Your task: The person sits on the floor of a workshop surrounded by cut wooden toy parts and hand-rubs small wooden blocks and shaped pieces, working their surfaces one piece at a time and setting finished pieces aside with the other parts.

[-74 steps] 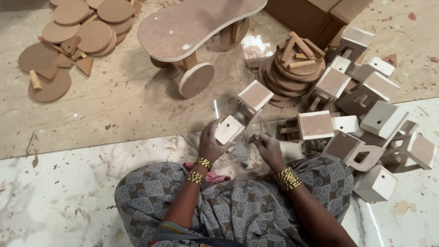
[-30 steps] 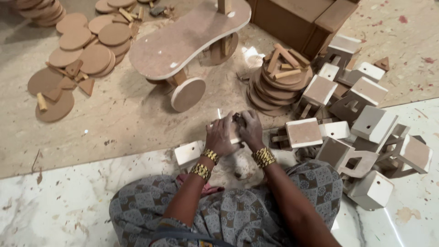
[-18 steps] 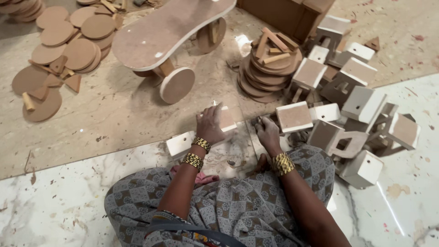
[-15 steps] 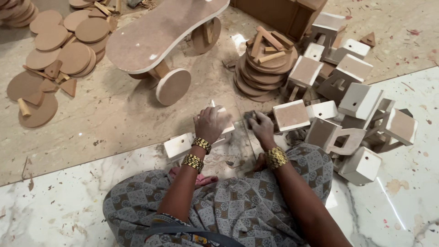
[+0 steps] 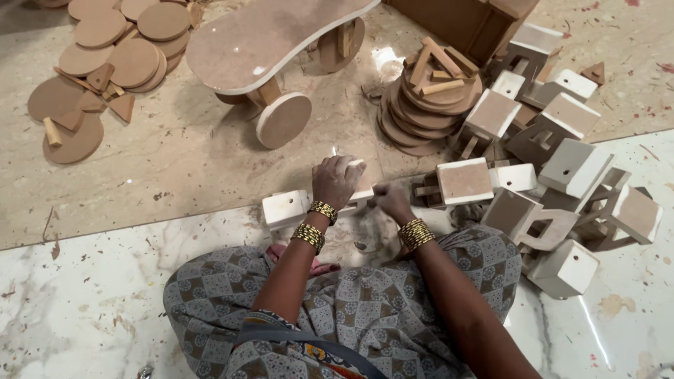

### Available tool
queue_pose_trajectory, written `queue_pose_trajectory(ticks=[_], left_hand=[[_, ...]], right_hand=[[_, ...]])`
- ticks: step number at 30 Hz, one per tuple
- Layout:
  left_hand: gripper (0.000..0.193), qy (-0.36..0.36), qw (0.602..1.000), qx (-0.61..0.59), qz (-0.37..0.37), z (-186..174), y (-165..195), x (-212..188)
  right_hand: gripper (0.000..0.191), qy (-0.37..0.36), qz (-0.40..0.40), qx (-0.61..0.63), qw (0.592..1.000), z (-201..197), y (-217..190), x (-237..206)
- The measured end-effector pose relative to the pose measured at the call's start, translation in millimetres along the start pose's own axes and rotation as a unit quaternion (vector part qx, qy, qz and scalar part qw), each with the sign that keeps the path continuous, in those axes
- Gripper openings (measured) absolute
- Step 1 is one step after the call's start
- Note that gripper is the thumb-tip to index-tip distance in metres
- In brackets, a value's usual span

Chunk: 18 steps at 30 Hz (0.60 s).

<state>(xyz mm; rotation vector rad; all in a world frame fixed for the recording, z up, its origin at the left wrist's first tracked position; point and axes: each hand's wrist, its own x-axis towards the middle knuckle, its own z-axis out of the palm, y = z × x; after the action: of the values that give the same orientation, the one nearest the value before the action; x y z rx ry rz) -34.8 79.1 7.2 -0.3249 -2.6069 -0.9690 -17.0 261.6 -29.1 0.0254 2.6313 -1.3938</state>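
I sit on the floor over a small wooden piece with white square ends [image 5: 286,208] that lies across my front. My left hand [image 5: 335,180] presses down on the middle of this piece, fingers curled over it. My right hand [image 5: 390,200] is closed just to its right, gripping something small against the piece; what it holds is hidden by the fingers. Both wrists wear beaded bangles.
A heap of similar white-ended wooden stools [image 5: 562,182] lies to the right. A stack of round brown discs with sticks [image 5: 428,98] stands beyond it. A curved tabletop on wheel-shaped legs [image 5: 267,42] is ahead, with more discs [image 5: 105,49] at far left.
The wooden piece went from held up in both hands to lying on the floor. My hands came down onto it and my view shifted left.
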Motion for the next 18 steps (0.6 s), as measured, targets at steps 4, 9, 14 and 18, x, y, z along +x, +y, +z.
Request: queue_pose_trajectory(ticks=[4,9,14,18], left_hand=[[0.035,0.011,1.0,-0.004,0.009,-0.4,-2.6,-5.0],[0.037,0.018,1.0,-0.001,0.011,0.1,-4.8,-5.4],[0.035,0.026,1.0,-0.001,0.014,5.9,-9.4,-2.8],[0.033,0.009,1.0,0.0,0.004,10.9,-10.0,-2.3]], right_hand=[[0.015,0.047,0.036,0.224,0.973,0.9,-3.8,-1.6],[0.011,-0.011,0.019,0.235,0.972,28.5,-11.6,9.6],[0.024,0.228,-0.082,-0.087,0.966,22.7,-13.1,16.2],[0.025,0.079,0.049,0.174,0.98,13.7,-15.4,11.2]])
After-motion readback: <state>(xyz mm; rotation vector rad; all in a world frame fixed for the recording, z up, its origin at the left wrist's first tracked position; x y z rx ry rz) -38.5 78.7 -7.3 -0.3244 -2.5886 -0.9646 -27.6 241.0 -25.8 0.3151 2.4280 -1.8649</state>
